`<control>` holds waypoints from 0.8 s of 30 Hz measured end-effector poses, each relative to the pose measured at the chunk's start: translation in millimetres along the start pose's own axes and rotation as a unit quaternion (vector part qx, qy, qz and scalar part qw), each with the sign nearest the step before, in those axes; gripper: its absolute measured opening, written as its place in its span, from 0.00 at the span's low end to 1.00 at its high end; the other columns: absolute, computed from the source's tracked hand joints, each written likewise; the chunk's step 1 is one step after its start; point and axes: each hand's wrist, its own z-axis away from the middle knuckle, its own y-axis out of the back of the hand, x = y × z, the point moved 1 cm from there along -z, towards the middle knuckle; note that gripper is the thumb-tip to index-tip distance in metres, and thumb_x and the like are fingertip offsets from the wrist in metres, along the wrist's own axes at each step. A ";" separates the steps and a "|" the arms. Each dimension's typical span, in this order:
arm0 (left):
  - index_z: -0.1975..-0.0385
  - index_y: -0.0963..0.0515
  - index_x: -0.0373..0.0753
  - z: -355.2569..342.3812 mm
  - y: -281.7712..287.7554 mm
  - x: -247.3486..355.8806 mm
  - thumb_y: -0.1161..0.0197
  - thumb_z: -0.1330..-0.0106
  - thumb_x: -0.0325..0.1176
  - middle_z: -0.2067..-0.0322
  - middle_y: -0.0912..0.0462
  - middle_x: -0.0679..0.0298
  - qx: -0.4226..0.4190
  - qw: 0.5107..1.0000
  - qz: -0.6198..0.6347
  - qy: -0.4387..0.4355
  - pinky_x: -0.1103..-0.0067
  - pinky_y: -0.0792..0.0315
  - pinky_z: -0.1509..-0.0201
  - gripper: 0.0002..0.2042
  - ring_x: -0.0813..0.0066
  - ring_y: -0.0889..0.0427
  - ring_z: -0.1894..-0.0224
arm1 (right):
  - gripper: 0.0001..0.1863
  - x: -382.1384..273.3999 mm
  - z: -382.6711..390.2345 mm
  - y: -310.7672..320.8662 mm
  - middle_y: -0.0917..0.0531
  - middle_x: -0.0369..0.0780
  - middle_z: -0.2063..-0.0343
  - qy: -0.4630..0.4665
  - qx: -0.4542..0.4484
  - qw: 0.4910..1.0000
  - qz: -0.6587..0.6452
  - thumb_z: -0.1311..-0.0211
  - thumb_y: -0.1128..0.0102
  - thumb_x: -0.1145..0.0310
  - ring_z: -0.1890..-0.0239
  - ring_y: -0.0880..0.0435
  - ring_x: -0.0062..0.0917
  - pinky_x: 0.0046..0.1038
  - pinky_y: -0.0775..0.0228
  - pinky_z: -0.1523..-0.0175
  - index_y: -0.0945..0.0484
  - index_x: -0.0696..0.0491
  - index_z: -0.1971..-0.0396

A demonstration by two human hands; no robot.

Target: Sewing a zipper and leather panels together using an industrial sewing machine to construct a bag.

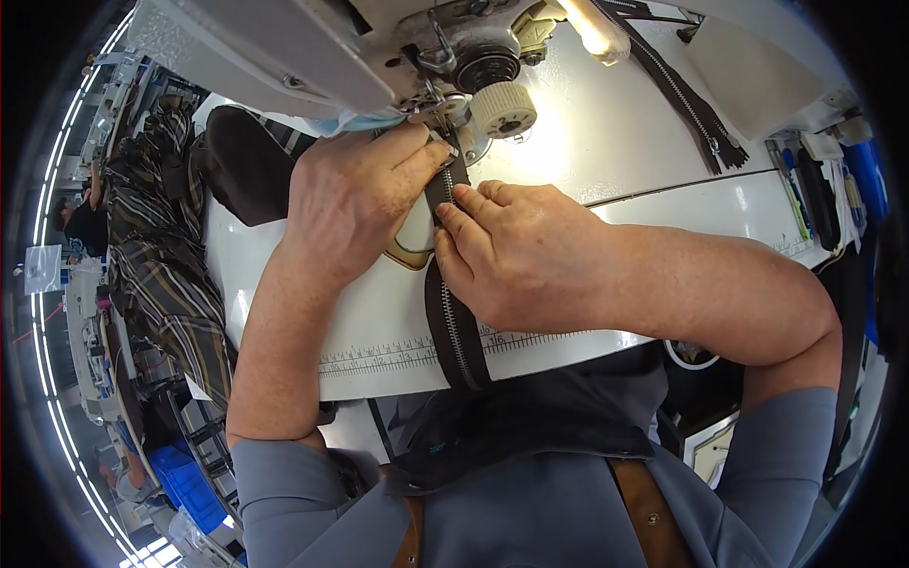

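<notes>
A dark zipper (453, 327) with metal teeth runs from under the sewing machine's needle area (443, 106) toward me and over the table's front edge. My left hand (352, 194) is closed, its thumb and fingertips pinching the zipper's far part close beside the presser foot. Lower down, my right hand (530, 248) presses its bent fingers onto the zipper's right side, gripping the tape. The zipper's far end is hidden by the left fingers and the machine. Between the hands, partly covered, lies a rounded tan-edged loop (409, 257) that I cannot identify.
The machine head (284, 47) with its pale knob (503, 111) overhangs the table. A second zipper (684, 102) lies at the far right. Dark fabric (248, 163) and striped cloth (166, 256) are at the left. Pens (793, 189) stand at the right edge; a blue bin (189, 485) is lower left.
</notes>
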 end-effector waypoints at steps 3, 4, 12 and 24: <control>0.55 0.11 0.42 -0.2 0.7 5.0 0.30 0.44 0.29 0.66 0.13 0.67 -0.019 0.998 -0.056 -0.011 0.74 0.22 0.67 0.15 0.69 0.16 0.71 | 0.18 -0.9 0.9 0.5 0.12 0.58 0.61 -0.012 -0.024 1.000 -0.010 0.52 0.36 0.70 0.57 0.08 0.45 0.38 0.12 0.52 0.16 0.68 0.63; 0.54 0.12 0.42 -0.7 0.9 6.3 0.31 0.44 0.29 0.65 0.13 0.66 -0.023 0.998 -0.064 -0.013 0.74 0.22 0.67 0.16 0.69 0.16 0.70 | 0.18 -0.8 0.9 0.3 0.12 0.58 0.61 -0.015 -0.025 1.000 -0.009 0.52 0.36 0.70 0.57 0.08 0.45 0.38 0.12 0.52 0.16 0.68 0.63; 0.77 0.24 0.43 -3.0 -3.8 21.1 0.34 0.45 0.29 0.73 0.29 0.68 -0.032 0.994 -0.107 -0.009 0.78 0.26 0.69 0.04 0.76 0.21 0.71 | 0.13 2.9 -2.3 -3.0 0.13 0.53 0.68 -0.020 -0.011 0.999 -0.041 0.55 0.37 0.71 0.58 0.08 0.43 0.36 0.13 0.55 0.16 0.65 0.71; 0.62 0.13 0.35 2.1 -14.9 24.1 0.30 0.39 0.25 0.69 0.13 0.60 0.017 0.992 0.037 0.120 0.73 0.20 0.68 0.07 0.63 0.13 0.72 | 0.04 9.2 -1.8 -6.6 0.16 0.40 0.83 -0.015 0.033 0.999 -0.019 0.53 0.35 0.72 0.78 0.15 0.29 0.31 0.22 0.73 0.15 0.55 0.81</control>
